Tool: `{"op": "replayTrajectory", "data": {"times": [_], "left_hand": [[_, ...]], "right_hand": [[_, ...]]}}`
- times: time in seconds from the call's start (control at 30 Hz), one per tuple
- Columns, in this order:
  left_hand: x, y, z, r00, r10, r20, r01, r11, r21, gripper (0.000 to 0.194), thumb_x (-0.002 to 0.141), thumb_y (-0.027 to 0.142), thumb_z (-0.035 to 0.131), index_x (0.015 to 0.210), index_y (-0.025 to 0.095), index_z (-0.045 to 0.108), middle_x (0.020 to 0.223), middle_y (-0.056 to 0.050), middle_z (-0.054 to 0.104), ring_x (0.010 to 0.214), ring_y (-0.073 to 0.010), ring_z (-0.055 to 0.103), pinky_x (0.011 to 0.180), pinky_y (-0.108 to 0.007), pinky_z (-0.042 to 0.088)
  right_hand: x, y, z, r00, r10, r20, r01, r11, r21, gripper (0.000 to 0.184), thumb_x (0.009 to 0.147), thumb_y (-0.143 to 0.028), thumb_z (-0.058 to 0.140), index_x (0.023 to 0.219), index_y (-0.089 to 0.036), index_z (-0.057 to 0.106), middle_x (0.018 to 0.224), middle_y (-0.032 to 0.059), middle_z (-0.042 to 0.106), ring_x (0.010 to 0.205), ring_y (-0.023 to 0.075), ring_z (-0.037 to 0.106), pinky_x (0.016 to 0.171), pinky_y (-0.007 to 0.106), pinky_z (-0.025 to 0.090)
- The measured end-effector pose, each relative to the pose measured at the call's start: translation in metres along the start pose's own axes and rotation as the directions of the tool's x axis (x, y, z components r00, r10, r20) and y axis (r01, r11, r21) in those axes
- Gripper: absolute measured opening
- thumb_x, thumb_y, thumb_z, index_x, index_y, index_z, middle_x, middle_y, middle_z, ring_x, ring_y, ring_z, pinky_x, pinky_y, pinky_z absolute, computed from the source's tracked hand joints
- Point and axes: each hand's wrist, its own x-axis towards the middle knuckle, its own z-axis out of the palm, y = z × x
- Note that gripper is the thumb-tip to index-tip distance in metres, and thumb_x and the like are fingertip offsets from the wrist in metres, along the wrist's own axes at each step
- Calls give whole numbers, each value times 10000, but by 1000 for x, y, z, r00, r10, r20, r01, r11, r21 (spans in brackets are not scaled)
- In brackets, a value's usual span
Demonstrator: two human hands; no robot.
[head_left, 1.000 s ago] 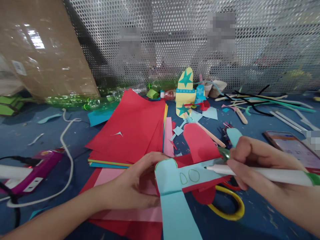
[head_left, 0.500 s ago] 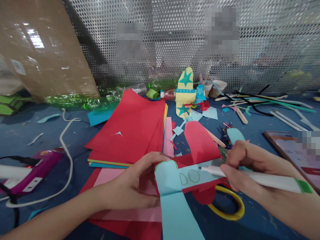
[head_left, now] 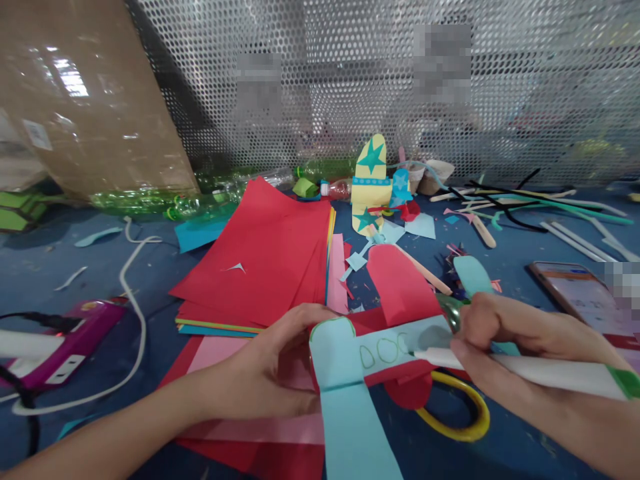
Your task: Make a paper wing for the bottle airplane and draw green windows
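My left hand (head_left: 270, 370) grips the left end of a red and light-blue paper craft (head_left: 369, 321), fingers behind it and thumb below. A light-blue strip (head_left: 430, 332) runs along its side, bearing green outlined rounded shapes, the rightmost only partly drawn. One long blue paper piece (head_left: 353, 427) hangs down toward me, and a rounded red flap (head_left: 403, 283) sticks up behind. Pinched in my right hand (head_left: 520, 343) is a white marker (head_left: 555, 379) with a green end, its tip touching the strip. Under the craft, a yellow scissors handle (head_left: 484, 427) shows; the blades are hidden.
A stack of red paper (head_left: 270, 253) lies behind my left hand. Farther back are plastic bottles (head_left: 193, 205), a yellow paper piece with stars (head_left: 371, 193) and paper scraps. A phone (head_left: 570, 287) lies at right, a purple power strip (head_left: 80, 340) with a white cable at left.
My right hand has shifted slightly right and down with the marker, and a third, partly drawn green curve now shows beside the two outlines. My left hand has stayed in place.
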Motion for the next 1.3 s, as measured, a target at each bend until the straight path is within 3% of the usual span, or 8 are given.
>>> {"op": "replayTrajectory", "data": {"times": [0.13,0.47,0.8,1.0,1.2,1.3], "left_hand": [[0,0,1,1000,-1,-6,1,1000,-31,671,767,40,739,1301,364,493,1240,13,598,1140,-182,614,966,-285,501],[0,-1,1,999,-32,-13,32,999,-28,665,733,84,749,1291,354,507,1229,0,614,1120,-219,625,944,-311,508],[1,1,1,999,-35,-31,35,999,-20,631,738,90,763,1270,341,531,1222,-4,614,1110,-206,617,946,-318,506],[1,0,2,999,-48,-16,47,998,-52,637,738,89,764,1286,284,505,1235,-42,618,1158,-232,626,980,-331,515],[1,3,2,997,-68,-19,68,997,-29,595,755,98,748,1277,258,512,1254,-75,613,1170,-255,614,993,-370,506],[0,2,1,998,-65,-14,65,997,-31,619,742,108,764,1279,283,513,1267,-63,612,1176,-259,614,992,-368,506]], "right_hand": [[4,-1,-2,996,-64,-69,61,997,-47,198,736,-257,502,545,-263,455,471,-40,518,379,129,479,318,209,407],[-3,12,-4,996,-28,-83,22,998,-65,237,841,-325,536,620,-274,467,527,-46,519,413,132,458,357,222,394],[-3,12,1,999,-9,-39,12,996,88,244,871,-302,600,659,-265,486,549,-74,525,419,106,498,364,177,408],[2,17,-11,997,-40,-72,47,994,103,264,908,-280,565,656,-280,487,477,-69,543,396,133,501,369,211,398],[2,5,-12,973,196,-122,-171,967,189,255,817,-273,564,594,-264,441,470,-75,433,454,131,380,438,239,316],[1,-2,-8,961,231,-152,-198,958,206,244,795,-298,564,588,-264,439,477,-72,434,476,135,367,460,252,308]]}}
